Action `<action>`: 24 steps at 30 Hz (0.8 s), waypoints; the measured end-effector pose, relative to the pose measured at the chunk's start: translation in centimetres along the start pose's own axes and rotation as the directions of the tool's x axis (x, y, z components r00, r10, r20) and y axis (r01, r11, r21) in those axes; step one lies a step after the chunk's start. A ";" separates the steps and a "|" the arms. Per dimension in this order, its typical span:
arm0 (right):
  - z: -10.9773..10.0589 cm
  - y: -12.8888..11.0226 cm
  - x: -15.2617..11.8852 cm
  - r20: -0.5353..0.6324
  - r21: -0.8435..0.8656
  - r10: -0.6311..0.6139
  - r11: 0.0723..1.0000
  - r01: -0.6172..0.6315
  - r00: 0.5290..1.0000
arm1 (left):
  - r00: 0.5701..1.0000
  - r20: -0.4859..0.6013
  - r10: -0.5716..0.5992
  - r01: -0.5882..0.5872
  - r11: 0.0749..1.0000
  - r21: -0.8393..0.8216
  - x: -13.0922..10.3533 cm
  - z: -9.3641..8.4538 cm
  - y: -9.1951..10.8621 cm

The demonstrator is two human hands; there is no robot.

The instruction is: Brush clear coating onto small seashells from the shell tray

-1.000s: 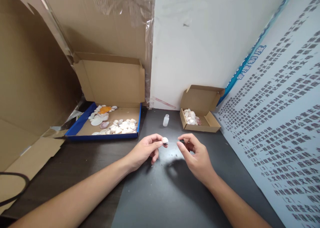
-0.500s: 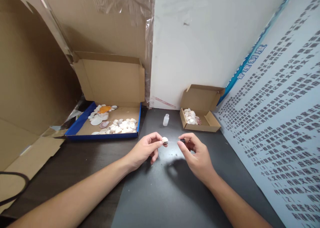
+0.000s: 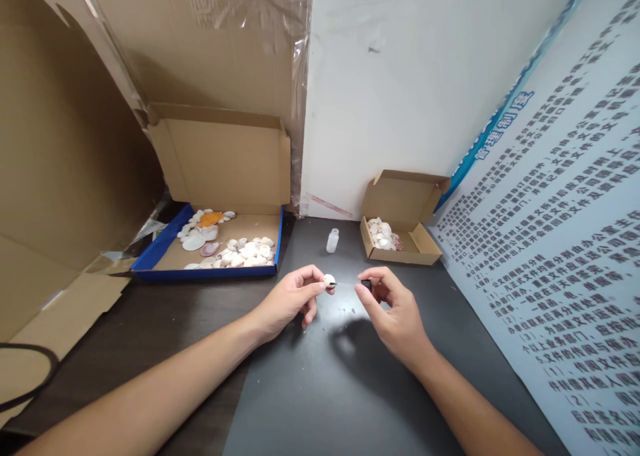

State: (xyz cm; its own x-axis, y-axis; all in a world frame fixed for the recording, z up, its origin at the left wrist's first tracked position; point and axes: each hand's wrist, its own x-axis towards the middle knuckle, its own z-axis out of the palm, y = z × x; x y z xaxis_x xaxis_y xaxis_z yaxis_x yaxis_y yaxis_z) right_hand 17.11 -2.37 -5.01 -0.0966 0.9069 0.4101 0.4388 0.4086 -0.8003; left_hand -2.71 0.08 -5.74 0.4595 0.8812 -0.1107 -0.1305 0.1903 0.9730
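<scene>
A small whitish seashell [image 3: 329,280] is pinched between the thumb and fingertips of my left hand [image 3: 297,296]. My right hand [image 3: 393,303] grips a black brush cap [image 3: 367,284], from which a thin pale stem points left. The stem's dark tip lies at the shell's face; whether it presses on it I cannot tell. Behind both hands a small bottle [image 3: 332,242] with whitish contents stands upright and uncapped on the dark table.
A blue-sided cardboard box [image 3: 250,271] on the left holds many shells, one of them orange. At the back right, a smaller cardboard box [image 3: 425,246] contains white and reddish shells. Crumbs dot the table [image 3: 310,403]. A printed board [image 3: 560,243] borders the right side.
The shell has tipped slightly in my left hand, and the brush's dark tip now shows across its face. My right hand has barely moved.
</scene>
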 end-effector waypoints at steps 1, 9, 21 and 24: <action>0.0 0.0 0.0 -0.006 -0.014 0.002 1.000 -0.003 1.000 | 1.000 -0.002 0.000 0.000 1.000 0.000 0.0 0.0 0.0; 0.0 0.1 -0.1 0.005 0.043 -0.039 0.998 0.039 0.999 | 1.000 -0.008 -0.005 0.005 1.000 -0.011 0.0 0.0 0.1; 0.1 0.0 0.0 -0.038 0.025 -0.033 0.999 0.034 0.999 | 1.000 -0.020 -0.013 0.013 1.000 0.016 -0.1 0.1 0.1; 0.2 -0.1 -0.1 0.004 0.025 -0.052 0.998 0.052 0.999 | 1.000 -0.015 -0.013 0.013 1.000 0.017 0.0 -0.1 -0.2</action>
State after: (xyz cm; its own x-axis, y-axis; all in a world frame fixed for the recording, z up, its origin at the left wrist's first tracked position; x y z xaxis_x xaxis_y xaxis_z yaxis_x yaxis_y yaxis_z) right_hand 16.91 -2.46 -5.04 -0.1227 0.8850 0.4492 0.4110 0.4573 -0.7887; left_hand -2.72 0.08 -5.95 0.4477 0.8853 -0.1261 -0.1100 0.1944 0.9747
